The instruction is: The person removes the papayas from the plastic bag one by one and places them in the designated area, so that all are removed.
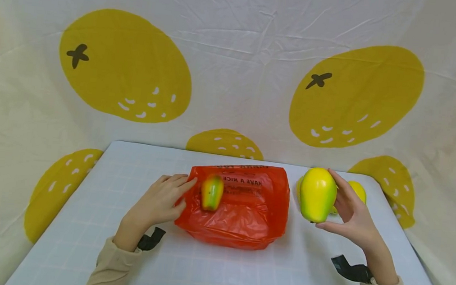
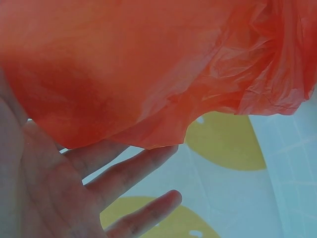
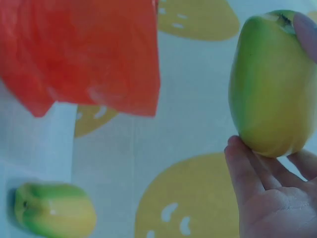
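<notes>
My right hand point(image 1: 353, 217) holds a yellow-green mango point(image 1: 318, 193) upright above the right of the table, thumb at its stem end and fingers at the opposite end. The right wrist view shows the same mango point(image 3: 272, 84) with its dark stem mark. A red plastic bag point(image 1: 241, 225) lies mid-table, mouth spread. Inside, toward its left, is a smaller, slightly blurred green, yellow and orange fruit point(image 1: 212, 193). Against the bag's left edge rests my left hand point(image 1: 162, 200). Seen from the left wrist, its fingers point(image 2: 133, 173) extend, spread, under the red plastic; the index finger is partly hidden.
More yellow fruit point(image 1: 357, 191) sits behind the right hand, partly covered by it. Another mango point(image 3: 54, 209) lies on the table in the right wrist view. A cloth point(image 1: 241, 85) printed with big yellow fruits hangs behind the white table point(image 1: 216, 277).
</notes>
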### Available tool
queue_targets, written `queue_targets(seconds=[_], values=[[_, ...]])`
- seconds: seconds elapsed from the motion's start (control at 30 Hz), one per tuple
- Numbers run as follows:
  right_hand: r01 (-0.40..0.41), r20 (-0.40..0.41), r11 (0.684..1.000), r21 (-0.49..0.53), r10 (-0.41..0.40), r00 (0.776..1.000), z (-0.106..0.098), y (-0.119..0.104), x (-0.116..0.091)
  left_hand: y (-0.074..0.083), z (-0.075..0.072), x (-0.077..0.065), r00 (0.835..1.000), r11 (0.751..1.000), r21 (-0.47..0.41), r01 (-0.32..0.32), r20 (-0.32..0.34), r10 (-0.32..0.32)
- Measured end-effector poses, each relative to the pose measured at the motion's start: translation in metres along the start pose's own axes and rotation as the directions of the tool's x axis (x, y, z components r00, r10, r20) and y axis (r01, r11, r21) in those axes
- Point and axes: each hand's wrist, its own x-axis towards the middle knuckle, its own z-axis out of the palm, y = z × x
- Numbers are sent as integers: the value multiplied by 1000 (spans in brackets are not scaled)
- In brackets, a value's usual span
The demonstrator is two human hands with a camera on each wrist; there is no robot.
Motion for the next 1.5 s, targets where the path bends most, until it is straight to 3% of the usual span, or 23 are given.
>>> queue_targets(seconds=[0.3,0.83,1.3,1.5], values=[[-19,-18,1000,25,19,1000,-15,16,-30,-1,0,0,1000,1000,6,1,-5,-1],[-198,22,980,28,197,980,-12,57,-71,-2,1,-1,999,1000,13,-25,-23,26],[-349,66,932,95,344,937,-8,90,-92,0,-2,-2,1000,1000,-5,10,18,-10],[-435,87,897,75,428,899,-8,97,-97,-1,-1,-1,1000,1000,-1,8,10,-8]])
